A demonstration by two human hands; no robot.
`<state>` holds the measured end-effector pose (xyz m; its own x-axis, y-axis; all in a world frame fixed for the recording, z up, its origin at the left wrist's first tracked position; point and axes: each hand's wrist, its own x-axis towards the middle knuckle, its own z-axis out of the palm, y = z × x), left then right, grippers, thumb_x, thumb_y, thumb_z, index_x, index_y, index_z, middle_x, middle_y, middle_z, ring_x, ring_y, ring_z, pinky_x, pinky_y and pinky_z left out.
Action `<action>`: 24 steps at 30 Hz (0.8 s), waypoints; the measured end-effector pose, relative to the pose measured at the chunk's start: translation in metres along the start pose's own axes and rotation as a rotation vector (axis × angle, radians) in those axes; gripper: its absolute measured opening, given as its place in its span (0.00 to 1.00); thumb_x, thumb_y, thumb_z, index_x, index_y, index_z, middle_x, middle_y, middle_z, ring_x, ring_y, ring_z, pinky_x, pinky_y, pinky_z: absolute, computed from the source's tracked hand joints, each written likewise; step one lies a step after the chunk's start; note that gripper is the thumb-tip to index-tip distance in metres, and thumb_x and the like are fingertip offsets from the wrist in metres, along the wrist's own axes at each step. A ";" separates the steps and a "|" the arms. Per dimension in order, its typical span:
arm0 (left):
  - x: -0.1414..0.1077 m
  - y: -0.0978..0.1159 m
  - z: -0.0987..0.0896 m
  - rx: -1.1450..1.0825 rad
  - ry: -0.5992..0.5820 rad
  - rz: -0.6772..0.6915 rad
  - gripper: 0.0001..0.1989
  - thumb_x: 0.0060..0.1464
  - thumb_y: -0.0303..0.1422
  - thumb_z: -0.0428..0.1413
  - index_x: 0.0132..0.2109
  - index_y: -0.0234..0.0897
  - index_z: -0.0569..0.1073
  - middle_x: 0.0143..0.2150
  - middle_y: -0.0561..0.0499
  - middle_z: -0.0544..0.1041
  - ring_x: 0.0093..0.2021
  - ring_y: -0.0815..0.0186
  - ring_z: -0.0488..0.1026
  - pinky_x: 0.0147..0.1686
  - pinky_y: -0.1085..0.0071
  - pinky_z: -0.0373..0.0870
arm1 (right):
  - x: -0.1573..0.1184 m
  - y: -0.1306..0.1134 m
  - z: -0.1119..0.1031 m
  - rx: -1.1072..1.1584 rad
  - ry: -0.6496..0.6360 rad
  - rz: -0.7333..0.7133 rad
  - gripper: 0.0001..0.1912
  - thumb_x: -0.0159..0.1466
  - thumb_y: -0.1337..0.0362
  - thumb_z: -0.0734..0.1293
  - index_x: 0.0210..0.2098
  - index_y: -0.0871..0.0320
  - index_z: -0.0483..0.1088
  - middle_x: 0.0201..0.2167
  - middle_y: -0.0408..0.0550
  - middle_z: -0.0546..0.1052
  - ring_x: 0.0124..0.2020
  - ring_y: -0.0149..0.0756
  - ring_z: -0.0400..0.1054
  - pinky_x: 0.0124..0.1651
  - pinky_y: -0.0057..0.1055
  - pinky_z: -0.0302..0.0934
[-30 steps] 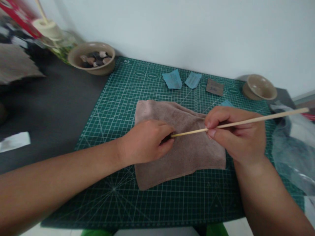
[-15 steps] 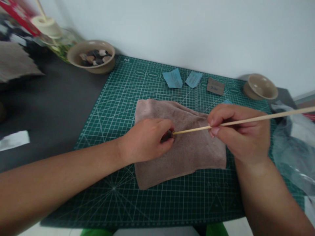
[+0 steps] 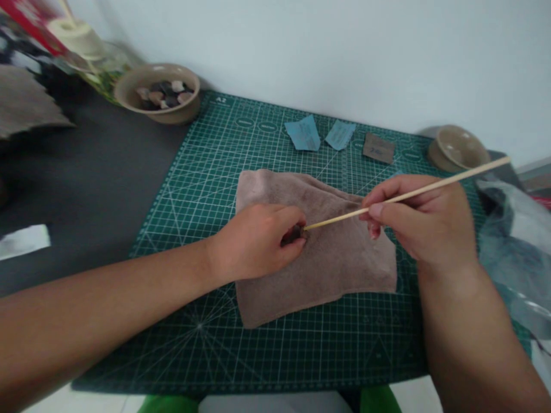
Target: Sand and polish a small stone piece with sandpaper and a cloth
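Hands apart, working over folded brown towel [image 3: 327, 269] at centre of green cutting mat [image 3: 172, 344]. Left hand [image 3: 253, 244] pinching small dark pebble [image 3: 294, 234]; right hand [image 3: 419, 221] gripping thin wooden stick [image 3: 413, 194], tip meeting pebble's 3 o'clock side. Firm, steady pinch helping keep tip from slipping.

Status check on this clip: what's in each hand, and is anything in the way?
Left hand pinching dark pebble on brown towel. Right hand holding wooden stick, tip at the pebble. Nothing between them.

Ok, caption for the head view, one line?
Left hand pinches a dark stone over a brown towel; right hand points a wooden stick at it.
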<state>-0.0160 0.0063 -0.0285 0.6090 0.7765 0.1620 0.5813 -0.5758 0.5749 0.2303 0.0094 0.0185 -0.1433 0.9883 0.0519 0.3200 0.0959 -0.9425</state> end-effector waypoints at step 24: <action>0.001 0.004 0.000 0.025 -0.020 -0.036 0.06 0.57 0.30 0.59 0.40 0.35 0.79 0.27 0.54 0.77 0.25 0.69 0.71 0.27 0.70 0.62 | 0.035 0.026 -0.008 0.333 -0.084 0.523 0.11 0.50 0.63 0.79 0.24 0.60 0.75 0.18 0.44 0.77 0.14 0.26 0.66 0.14 0.20 0.63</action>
<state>-0.0124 0.0045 -0.0262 0.5975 0.7920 0.1253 0.6163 -0.5536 0.5601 0.2409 0.0474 -0.0014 -0.1245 0.8803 -0.4578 0.0605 -0.4538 -0.8891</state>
